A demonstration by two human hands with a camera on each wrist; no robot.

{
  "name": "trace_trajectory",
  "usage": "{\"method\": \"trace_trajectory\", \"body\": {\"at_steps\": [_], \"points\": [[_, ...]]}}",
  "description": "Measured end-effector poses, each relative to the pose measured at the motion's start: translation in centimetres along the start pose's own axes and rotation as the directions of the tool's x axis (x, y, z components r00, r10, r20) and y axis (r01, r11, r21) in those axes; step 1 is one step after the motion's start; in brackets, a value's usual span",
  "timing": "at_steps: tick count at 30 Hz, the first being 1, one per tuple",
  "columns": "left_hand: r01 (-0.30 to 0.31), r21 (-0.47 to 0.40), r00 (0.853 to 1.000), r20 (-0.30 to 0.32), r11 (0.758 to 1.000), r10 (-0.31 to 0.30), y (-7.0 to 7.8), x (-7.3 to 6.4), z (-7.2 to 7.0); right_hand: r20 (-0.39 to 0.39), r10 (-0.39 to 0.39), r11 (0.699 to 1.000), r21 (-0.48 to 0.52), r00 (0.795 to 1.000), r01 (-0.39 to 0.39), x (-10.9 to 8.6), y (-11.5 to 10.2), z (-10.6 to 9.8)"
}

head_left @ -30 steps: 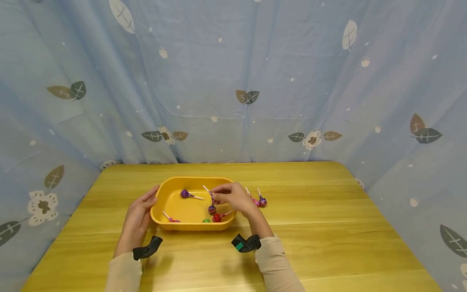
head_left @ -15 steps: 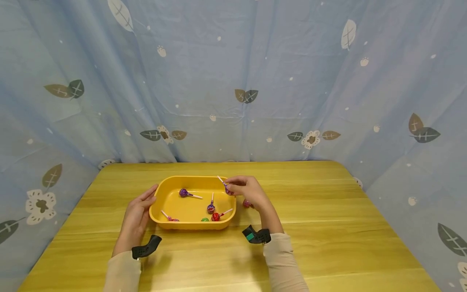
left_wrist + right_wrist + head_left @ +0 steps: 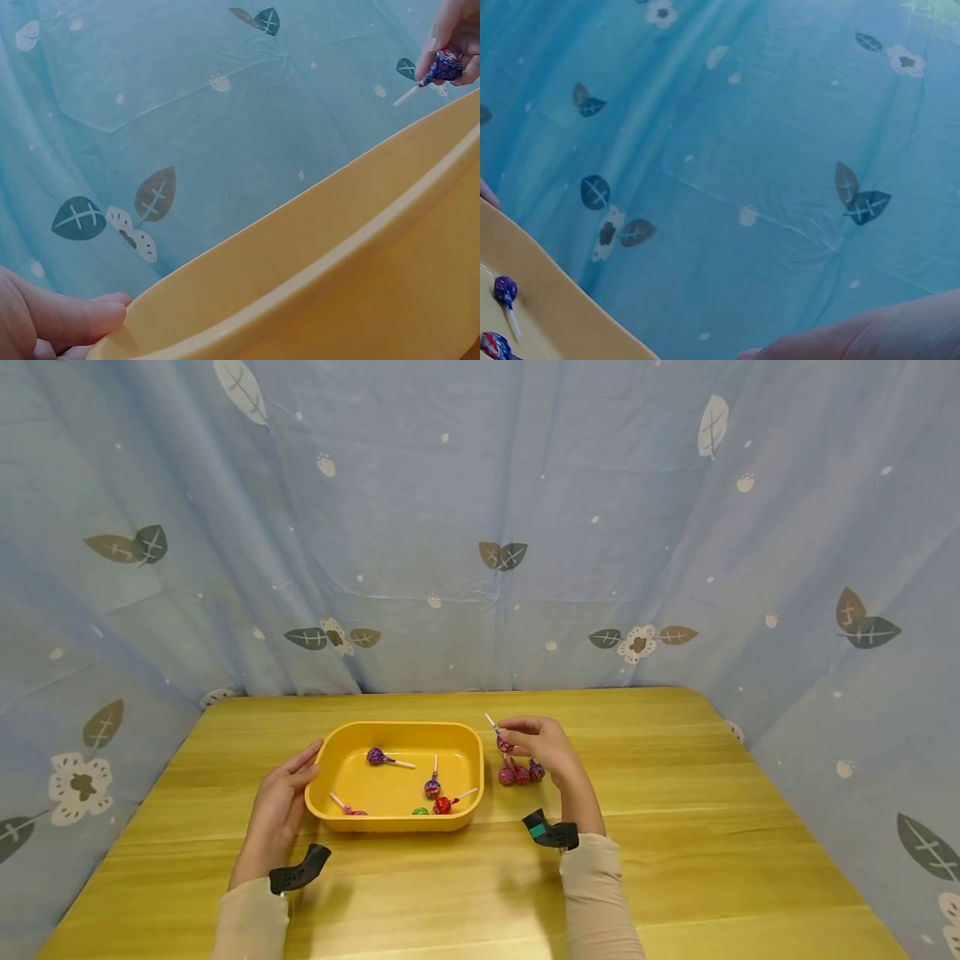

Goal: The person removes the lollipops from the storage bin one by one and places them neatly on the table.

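Note:
My right hand [image 3: 543,745] pinches a purple-wrapped lollipop [image 3: 503,742] by its round head, just right of the yellow tray [image 3: 395,824]. Its white stick points up and left, and the left wrist view also catches this lollipop [image 3: 447,66]. Below the hand, several pink and purple lollipops [image 3: 521,774] lie on the table. My left hand [image 3: 279,797] rests against the tray's left side, fingers fairly straight at the rim. Inside the tray are a purple lollipop [image 3: 376,757], another purple one [image 3: 432,789], a red one [image 3: 442,806], a pink one [image 3: 348,809] and a partly hidden green one [image 3: 421,811].
The yellow-green wooden table [image 3: 675,827] extends to both sides of the tray. A blue patterned curtain [image 3: 420,527] hangs behind and beside it. Each wrist wears a black mount, such as the right wrist mount [image 3: 551,832].
My right hand has lifted the purple lollipop out of the tray and carried it right, over the loose lollipops. My left hand has stayed at the tray's side.

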State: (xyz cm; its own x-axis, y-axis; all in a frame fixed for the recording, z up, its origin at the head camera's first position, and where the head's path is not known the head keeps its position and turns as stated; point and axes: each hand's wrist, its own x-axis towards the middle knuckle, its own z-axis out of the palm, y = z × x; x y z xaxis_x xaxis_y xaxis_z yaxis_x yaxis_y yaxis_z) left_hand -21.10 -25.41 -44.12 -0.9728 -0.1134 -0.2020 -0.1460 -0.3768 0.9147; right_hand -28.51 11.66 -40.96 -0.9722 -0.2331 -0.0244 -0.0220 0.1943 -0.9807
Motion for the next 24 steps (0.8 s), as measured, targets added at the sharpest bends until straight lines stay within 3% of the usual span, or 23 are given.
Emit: {"method": "trace_trajectory", "body": {"at_steps": [10, 19, 24], "points": [[0.001, 0.015, 1.0, 0.014, 1.0, -0.001, 0.1, -0.1, 0.1, -0.019, 0.08, 0.997, 0.013, 0.997, -0.08, -0.4, 0.4, -1.8], [0.01, 0.002, 1.0, 0.014, 1.0, -0.01, 0.1, 0.1, 0.1, -0.078, 0.183, 0.983, 0.02, 0.98, -0.182, -0.2, 1.5, -2.9], [0.015, -0.019, 1.0, 0.01, 1.0, -0.015, 0.2, -0.1, 0.2, -0.073, 0.186, 0.983, 0.009, 0.98, -0.186, -0.1, 1.6, -3.3]]}}
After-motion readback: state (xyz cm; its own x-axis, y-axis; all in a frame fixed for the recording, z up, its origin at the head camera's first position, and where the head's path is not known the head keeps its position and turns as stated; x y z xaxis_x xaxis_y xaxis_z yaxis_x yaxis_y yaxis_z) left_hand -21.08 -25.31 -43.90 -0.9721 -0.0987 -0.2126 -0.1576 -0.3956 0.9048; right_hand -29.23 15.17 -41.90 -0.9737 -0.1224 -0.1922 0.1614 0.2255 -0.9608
